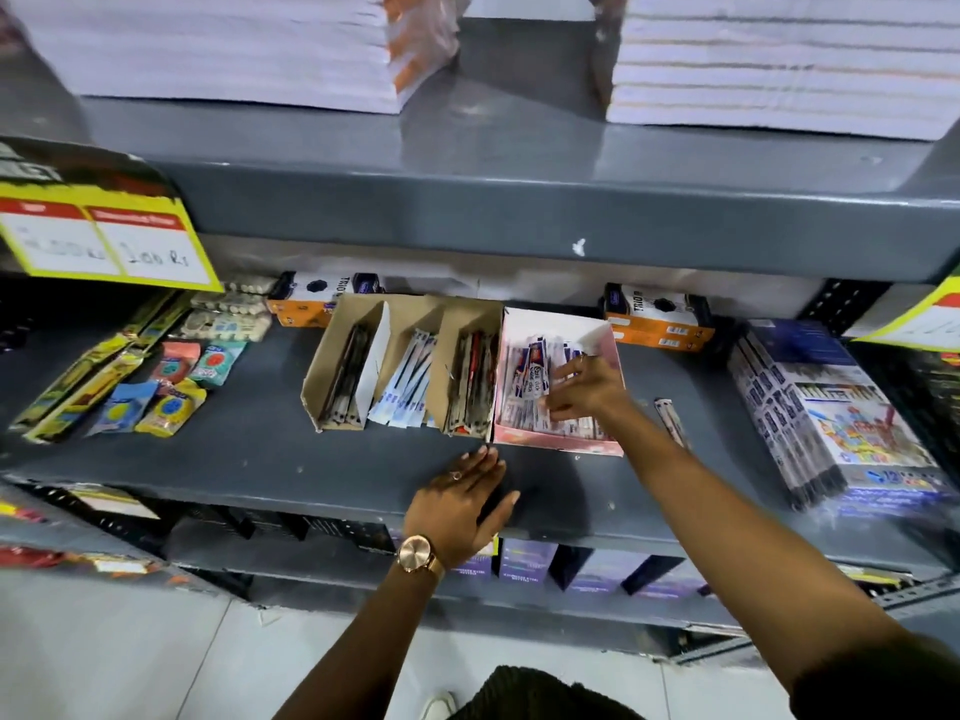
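A pink open box (561,442) of white-and-blue glue stick packets (530,379) stands on the grey middle shelf (260,449). My right hand (587,392) reaches into this box and lies on the packets with fingers spread; whether it grips one I cannot tell. My left hand (462,506), with a wristwatch and a ring, rests flat with straight fingers on the shelf's front edge, just in front of the box's near left corner. Left of the pink box stands a brown cardboard tray (358,309) with dividers, holding pens and refills.
Sharpener and eraser packs (171,392) and pencil packs (78,387) lie on the shelf at left. Stacked pen boxes (831,413) stand at right, orange boxes (660,324) at the back. A loose packet (671,420) lies right of my forearm. Paper stacks (208,44) fill the shelf above.
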The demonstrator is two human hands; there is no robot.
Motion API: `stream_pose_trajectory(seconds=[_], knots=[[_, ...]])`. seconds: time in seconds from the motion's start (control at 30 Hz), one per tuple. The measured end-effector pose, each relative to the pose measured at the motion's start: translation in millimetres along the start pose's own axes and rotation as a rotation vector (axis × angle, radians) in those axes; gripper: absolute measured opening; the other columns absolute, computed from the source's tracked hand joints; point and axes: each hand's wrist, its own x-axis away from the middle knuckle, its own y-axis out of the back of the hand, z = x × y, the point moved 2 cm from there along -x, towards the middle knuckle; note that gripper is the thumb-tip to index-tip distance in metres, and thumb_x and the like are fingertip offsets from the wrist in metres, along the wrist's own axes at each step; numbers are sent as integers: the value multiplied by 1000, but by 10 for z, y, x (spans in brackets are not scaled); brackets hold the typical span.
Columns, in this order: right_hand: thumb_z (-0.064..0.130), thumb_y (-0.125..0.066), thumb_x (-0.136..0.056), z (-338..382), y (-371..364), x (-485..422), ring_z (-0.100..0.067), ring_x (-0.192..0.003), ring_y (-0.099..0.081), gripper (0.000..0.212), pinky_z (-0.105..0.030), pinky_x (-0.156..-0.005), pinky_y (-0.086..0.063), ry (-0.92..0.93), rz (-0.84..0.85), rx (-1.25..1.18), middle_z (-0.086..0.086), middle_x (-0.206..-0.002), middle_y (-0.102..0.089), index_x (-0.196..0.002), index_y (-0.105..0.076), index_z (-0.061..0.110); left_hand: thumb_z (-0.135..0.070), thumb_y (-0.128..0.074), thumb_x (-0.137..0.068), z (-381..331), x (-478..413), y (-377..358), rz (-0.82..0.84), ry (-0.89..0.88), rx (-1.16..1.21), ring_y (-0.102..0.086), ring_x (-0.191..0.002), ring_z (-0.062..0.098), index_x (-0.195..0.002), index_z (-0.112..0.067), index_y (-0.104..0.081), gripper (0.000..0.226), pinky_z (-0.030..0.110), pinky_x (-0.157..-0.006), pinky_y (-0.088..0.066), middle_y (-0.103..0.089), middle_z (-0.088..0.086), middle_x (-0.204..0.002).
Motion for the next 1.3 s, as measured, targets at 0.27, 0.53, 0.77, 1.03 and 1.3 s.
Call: stream_pose_trajectory(seconds=[0.27, 0.53, 0.77, 1.03, 1.3], knots=[[16, -85, -66, 53, 208, 210, -14, -59, -66, 23, -21, -43, -55, 283, -277, 155, -9, -76, -72, -80, -67, 11, -42, -49, -89, 33, 14, -65, 34, 31, 14, -64, -109, 15, -103, -14, -75, 41, 28, -82, -56, -71, 3, -112], [47, -83, -52, -751, 1259, 424, -39, -89, -68, 59, -43, -79, -53, -83, -582, 407, -26, -98, -70, -90, -71, 3, -34, -54, -88, -423, -96, -110, -15, -87, 102, -66, -106, 19, -102, -9, -75, 36, 32, -87, -55, -71, 8, -110], [48, -90, -40, -1054, 1337, 419, -34, -97, -66, 78, -45, -87, -54, -218, -490, 561, -23, -102, -69, -100, -68, 3, -34, -52, -89, -866, -213, -433, 24, -232, 139, -63, -112, 24, -109, -3, -71, 41, 37, -96, -50, -68, 12, -116], [17, -86, -60, -1113, 1415, 360, -25, -62, -68, 22, -37, -68, -58, -179, -350, 175, -17, -70, -69, -68, -67, 9, -35, -50, -90, -860, -250, -367, 125, -48, 349, -62, -113, 16, -108, -10, -72, 38, 34, -95, -51, -69, 5, -116], [2, -64, -82, -749, 1107, 1060, -18, -57, -71, 5, -29, -59, -61, -22, 86, -374, -12, -70, -72, -83, -69, 2, -22, -61, -93, -958, -744, 76, 148, 426, 965, -72, -77, 19, -100, -14, -72, 15, 20, -68, -54, -73, -1, -78]])
